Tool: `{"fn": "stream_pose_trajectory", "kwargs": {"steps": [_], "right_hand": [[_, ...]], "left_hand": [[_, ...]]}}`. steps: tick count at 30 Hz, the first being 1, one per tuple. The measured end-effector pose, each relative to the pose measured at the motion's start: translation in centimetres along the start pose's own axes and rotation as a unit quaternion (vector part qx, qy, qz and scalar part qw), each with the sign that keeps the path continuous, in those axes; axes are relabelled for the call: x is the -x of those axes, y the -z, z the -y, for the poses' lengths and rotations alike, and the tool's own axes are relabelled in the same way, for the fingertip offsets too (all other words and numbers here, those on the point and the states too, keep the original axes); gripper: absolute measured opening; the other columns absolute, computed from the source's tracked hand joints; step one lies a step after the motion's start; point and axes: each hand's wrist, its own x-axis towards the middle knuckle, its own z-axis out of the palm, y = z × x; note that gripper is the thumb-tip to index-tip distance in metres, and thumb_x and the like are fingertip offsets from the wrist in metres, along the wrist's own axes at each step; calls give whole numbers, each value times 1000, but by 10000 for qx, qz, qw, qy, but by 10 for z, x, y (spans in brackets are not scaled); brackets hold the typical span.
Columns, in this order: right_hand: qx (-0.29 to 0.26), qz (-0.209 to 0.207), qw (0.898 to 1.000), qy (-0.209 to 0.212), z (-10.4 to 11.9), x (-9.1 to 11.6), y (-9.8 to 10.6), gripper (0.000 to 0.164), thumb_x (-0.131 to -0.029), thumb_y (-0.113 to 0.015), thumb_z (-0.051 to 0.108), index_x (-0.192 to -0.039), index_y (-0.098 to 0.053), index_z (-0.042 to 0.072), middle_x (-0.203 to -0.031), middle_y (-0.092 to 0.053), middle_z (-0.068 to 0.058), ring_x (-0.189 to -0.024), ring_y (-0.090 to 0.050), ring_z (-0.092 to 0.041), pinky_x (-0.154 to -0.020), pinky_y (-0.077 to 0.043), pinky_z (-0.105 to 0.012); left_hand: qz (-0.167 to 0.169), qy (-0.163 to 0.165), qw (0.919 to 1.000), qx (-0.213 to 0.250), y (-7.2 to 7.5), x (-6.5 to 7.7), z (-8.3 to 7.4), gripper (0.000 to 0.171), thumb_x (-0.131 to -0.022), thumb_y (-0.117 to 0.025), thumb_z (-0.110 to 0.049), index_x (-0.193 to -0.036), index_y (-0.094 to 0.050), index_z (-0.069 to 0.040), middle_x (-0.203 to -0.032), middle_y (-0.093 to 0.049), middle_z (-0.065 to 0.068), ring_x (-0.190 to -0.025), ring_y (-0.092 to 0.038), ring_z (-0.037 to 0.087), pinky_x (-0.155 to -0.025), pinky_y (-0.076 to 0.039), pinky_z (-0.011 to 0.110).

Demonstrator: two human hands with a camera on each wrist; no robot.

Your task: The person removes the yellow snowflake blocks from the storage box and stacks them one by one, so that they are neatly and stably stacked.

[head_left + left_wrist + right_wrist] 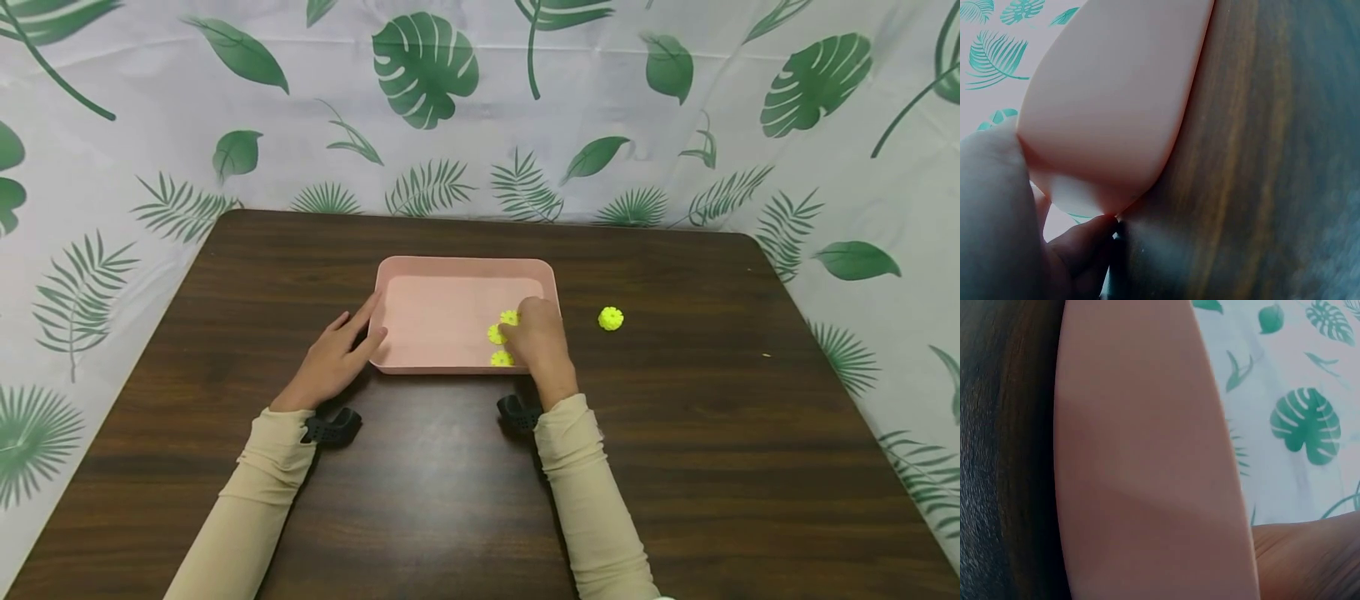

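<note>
A shallow pink tray (442,310) lies on the table. My left hand (330,360) rests at its left end, fingers fairly straight against the rim; the left wrist view shows fingers (1088,240) touching the tray's outer wall (1116,94). Over the tray's right side, my right hand (538,340) has its fingers curled and pinches a yellow flower-shaped piece (496,334), its fingertips mostly hidden. Two similar yellow pieces lie close by, a far piece (510,317) and a near piece (502,358). In the right wrist view the tray wall (1147,437) hides the fingertips.
Another yellow piece (611,318) sits on the dark wooden table (442,500), right of the tray. A leaf-printed white cloth (300,125) hangs behind the table. Each wrist wears a black device, such as the left wrist mount (333,427).
</note>
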Motion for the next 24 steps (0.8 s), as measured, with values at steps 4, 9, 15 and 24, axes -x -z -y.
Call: {"fn": "stream_pose_trajectory", "kwargs": {"steps": [4,9,15,24], "right_hand": [[-339,-17,9994,13,-3,-1,0,39,-98,-73,17,-66,-54,4,-63,-32,0,-54,-34,-17,-49,-31,-29],[-289,-195,9991,236,-6,-5,-5,47,-99,-72,21,-63,-45,8,-61,-26,1,-53,-29,-17,-49,-27,-29],[-377,-525,9975,281,-10,-9,-12,17,-96,-74,16,-88,-73,0,-75,-54,-7,-71,-49,-22,-61,-43,-33],[-572,-434,9969,327,-13,-12,-12,34,-94,-77,15,-122,-73,-4,-112,-69,-18,-96,-62,-28,-87,-57,-41]], "left_hand": [[-31,-62,10000,4,-1,0,1,68,-110,-41,-48,-168,-16,-22,-164,-35,12,-144,-46,35,-129,-11,49],[-56,-82,9999,-16,-1,1,0,68,-110,-41,-47,-168,-16,-22,-163,-36,14,-142,-48,36,-129,-11,50],[-69,-112,9999,-29,-2,2,-2,68,-111,-41,-47,-168,-17,-21,-162,-38,15,-142,-49,36,-128,-12,50],[-82,-97,9999,-85,-2,2,-2,67,-111,-41,-46,-168,-17,-21,-161,-39,15,-142,-48,35,-129,-12,48]]}}
